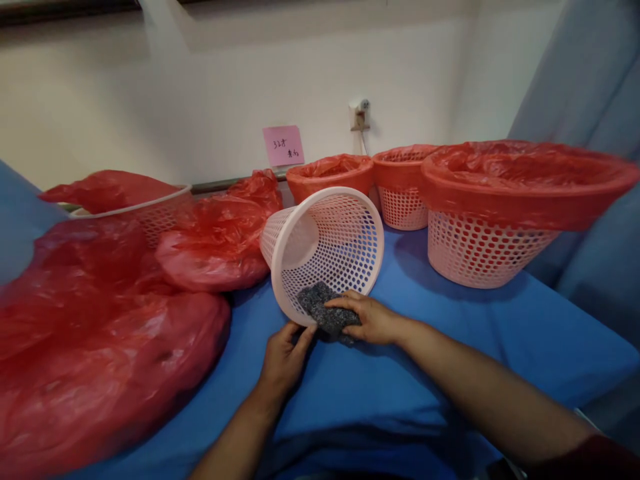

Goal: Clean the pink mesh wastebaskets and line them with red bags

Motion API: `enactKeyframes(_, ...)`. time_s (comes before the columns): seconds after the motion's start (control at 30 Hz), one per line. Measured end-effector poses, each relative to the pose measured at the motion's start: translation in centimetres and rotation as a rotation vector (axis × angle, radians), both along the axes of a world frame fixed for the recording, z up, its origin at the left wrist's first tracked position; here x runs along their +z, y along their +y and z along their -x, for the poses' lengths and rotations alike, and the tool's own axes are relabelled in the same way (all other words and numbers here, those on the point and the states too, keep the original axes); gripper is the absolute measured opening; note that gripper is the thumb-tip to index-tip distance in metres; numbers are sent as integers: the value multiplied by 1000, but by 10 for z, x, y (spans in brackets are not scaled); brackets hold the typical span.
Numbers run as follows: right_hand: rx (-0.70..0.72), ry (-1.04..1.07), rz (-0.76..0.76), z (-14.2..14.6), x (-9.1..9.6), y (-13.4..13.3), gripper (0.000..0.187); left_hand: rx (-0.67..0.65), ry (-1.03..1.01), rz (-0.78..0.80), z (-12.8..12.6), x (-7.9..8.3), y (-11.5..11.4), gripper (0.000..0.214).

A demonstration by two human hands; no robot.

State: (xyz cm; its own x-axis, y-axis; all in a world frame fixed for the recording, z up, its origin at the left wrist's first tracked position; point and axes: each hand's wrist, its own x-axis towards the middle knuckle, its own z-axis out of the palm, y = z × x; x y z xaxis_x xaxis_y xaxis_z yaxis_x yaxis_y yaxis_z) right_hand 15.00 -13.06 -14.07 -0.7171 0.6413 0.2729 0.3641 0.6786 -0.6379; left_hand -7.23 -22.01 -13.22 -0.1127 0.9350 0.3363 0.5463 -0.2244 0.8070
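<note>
A pale pink perforated plastic basket (pixel 327 247) lies tipped on its side on the blue-covered table (pixel 360 400), its mouth facing me. My left hand (pixel 285 357) grips the lower rim, thumb and fingers pinched on it. With my right hand (pixel 370 320) I hold a crumpled dark grey speckled cloth (pixel 327 310) against the lower right part of the rim. Part of the cloth lies just inside the mouth, and part hangs over the edge.
Several similar baskets lined with red plastic bags stand behind, including a large one (pixel 490 247) at right. Filled red plastic bags (pixel 125 373) take up the left side. A pink note (pixel 283 145) and a power socket (pixel 359 117) are on the wall.
</note>
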Motion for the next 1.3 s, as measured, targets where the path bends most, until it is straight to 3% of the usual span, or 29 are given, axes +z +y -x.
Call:
enactKeyframes(0.13,-373,-183,-111,-25,6,16,60,198,26,-189,6,3,-7,24)
enactKeyframes(0.23,-510,-177,-99,-35,8,22,59,197,12,-189,4,3,-6,25)
enactKeyframes(0.3,-439,-148,-72,-29,6,17,60,93,24,-85,1,1,-2,27)
enactKeyframes(0.4,-152,-37,-19,-11,1,5,65,-61,40,86,-4,-2,4,31)
enactKeyframes(0.47,7,38,9,-4,1,0,70,-90,35,117,-4,-2,4,31)
enactKeyframes(0.53,45,34,1,-5,3,0,70,-55,41,68,-3,1,0,29)
enactKeyframes(0.6,-107,-71,-51,-15,6,7,63,33,62,-36,-1,6,-6,26)
enactKeyframes(0.7,-476,-241,-126,-34,11,21,58,183,56,-191,0,12,-12,24)
enactKeyframes(0.77,-565,-239,-119,-40,11,25,59,198,44,-215,-1,13,-12,24)
enactKeyframes(0.83,-485,-189,-86,-36,8,23,61,120,60,-148,-4,11,-9,23)
enactKeyframes(0.93,-203,-59,-17,-20,2,13,65,-26,77,23,-8,6,-1,25)
enactKeyframes(1.0,-38,40,25,-11,-2,8,68,-70,57,89,-8,3,2,28)
enactKeyframes(1.07,35,66,28,-9,-2,7,69,-73,42,88,-6,2,2,28)
enactKeyframes(1.13,-69,-31,-22,-16,0,13,67,-32,46,15,-2,4,-1,26)
enactKeyframes(1.23,-400,-190,-85,-33,6,24,59,101,34,-140,1,9,-7,23)
enactKeyframes(1.3,-536,-205,-87,-40,8,28,59,153,14,-181,1,10,-8,25)
